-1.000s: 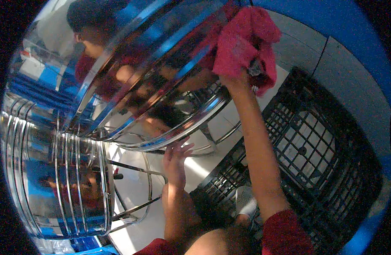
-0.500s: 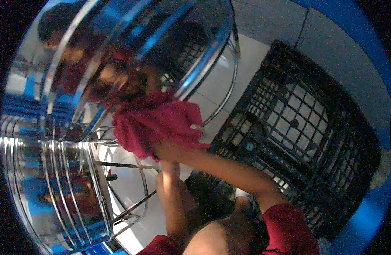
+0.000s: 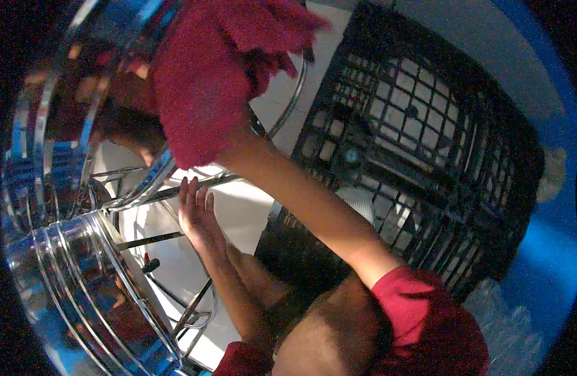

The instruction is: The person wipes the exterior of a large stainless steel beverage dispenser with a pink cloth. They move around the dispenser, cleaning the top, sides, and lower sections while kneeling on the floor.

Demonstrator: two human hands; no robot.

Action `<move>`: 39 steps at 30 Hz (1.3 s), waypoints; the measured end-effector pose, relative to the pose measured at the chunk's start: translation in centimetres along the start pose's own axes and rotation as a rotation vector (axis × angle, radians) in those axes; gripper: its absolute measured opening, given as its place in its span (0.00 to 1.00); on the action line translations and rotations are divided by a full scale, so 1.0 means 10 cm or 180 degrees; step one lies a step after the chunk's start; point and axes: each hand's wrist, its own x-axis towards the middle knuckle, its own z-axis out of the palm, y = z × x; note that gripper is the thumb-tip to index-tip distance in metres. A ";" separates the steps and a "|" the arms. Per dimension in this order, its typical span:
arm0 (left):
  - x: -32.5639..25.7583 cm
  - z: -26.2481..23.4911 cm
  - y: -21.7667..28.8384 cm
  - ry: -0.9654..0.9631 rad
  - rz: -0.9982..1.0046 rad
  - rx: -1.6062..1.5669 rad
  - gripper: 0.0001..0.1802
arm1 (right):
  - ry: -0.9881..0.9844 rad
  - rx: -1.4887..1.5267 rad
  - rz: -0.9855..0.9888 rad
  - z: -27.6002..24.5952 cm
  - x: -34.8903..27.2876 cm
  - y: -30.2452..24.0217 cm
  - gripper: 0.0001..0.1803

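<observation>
A dark red cloth (image 3: 204,81) is bunched around my right hand (image 3: 237,147) and hides its fingers. It lies against or just in front of the upper polished, ribbed metal drum (image 3: 82,125); whether it touches cannot be made out. My left hand (image 3: 199,216) is raised below the cloth, its fingers stretched upward and holding nothing. Close to that hand runs the lower rim of the upper drum. A second shiny ribbed drum (image 3: 82,294) stands at the lower left, mirroring blue and red shapes.
A large black plastic crate (image 3: 420,150) with a grid bottom fills the right side. Thin metal stand legs (image 3: 194,307) rise between the drums and my left forearm. Blue material (image 3: 545,250) and crumpled clear plastic (image 3: 504,319) lie along the right edge.
My right hand has moved up and away with the cloth, sweeping along the upper drum. My left hand has come out from under it and now shows with fingers extended. The view has shifted slightly.
</observation>
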 end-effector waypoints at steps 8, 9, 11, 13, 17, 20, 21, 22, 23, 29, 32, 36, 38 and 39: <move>0.00 -0.36 -0.30 -0.0099 -0.0623 -0.0253 0.30 | -0.0321 -0.0186 0.0133 0.48 -1.09 -0.51 0.21; 0.02 -0.34 -0.34 -0.0183 -0.0663 0.0117 0.31 | -0.0389 -0.0246 0.0109 0.50 -1.14 -0.50 0.21; 0.01 -0.28 -0.44 -0.0113 -0.0698 0.0473 0.30 | -0.0469 -0.0355 0.0039 0.53 -1.17 -0.44 0.20; 0.00 -0.22 -0.54 -0.0448 -0.0640 0.0208 0.28 | -0.0493 -0.0493 0.0018 0.52 -1.12 -0.39 0.20; -0.10 -0.21 -0.71 -0.0814 -0.0315 0.0276 0.24 | -0.0561 -0.0822 -0.0005 0.44 -0.99 -0.41 0.19; -0.01 -0.18 -0.89 -0.0658 0.0322 0.0572 0.24 | -0.0634 -0.1178 0.0038 0.37 -0.92 -0.54 0.18; 0.04 -0.15 -0.98 -0.0568 0.0237 0.0351 0.24 | -0.0666 -0.1310 0.0058 0.33 -0.91 -0.60 0.18; 0.14 -0.08 -1.09 -0.0479 0.0229 -0.0032 0.24 | -0.0695 -0.1428 0.0076 0.30 -0.89 -0.65 0.17; 0.19 -0.06 -1.19 -0.0621 0.0408 -0.0272 0.24 | -0.0726 -0.1561 0.0097 0.27 -0.88 -0.72 0.17; 0.19 0.14 -1.22 -0.1192 -0.0402 -0.0622 0.26 | -0.0997 -0.2402 0.0174 0.20 -0.77 -1.09 0.16; -0.04 0.26 -0.79 -0.1068 -0.0143 -0.0897 0.27 | -0.1447 -0.2902 0.0235 0.20 -0.72 -1.26 0.15; -0.13 0.36 -0.37 -0.0477 0.0136 -0.1171 0.29 | -0.2184 -0.3203 -0.0264 0.16 -0.54 -1.19 0.13; -0.02 0.35 -0.32 -0.0629 0.0348 -0.0743 0.28 | -0.1691 -0.3188 -0.1183 0.33 -0.47 -1.09 0.10; 0.05 0.37 -0.34 -0.0675 0.0416 -0.0527 0.28 | -0.1414 -0.3074 -0.1380 0.41 -0.42 -1.01 0.09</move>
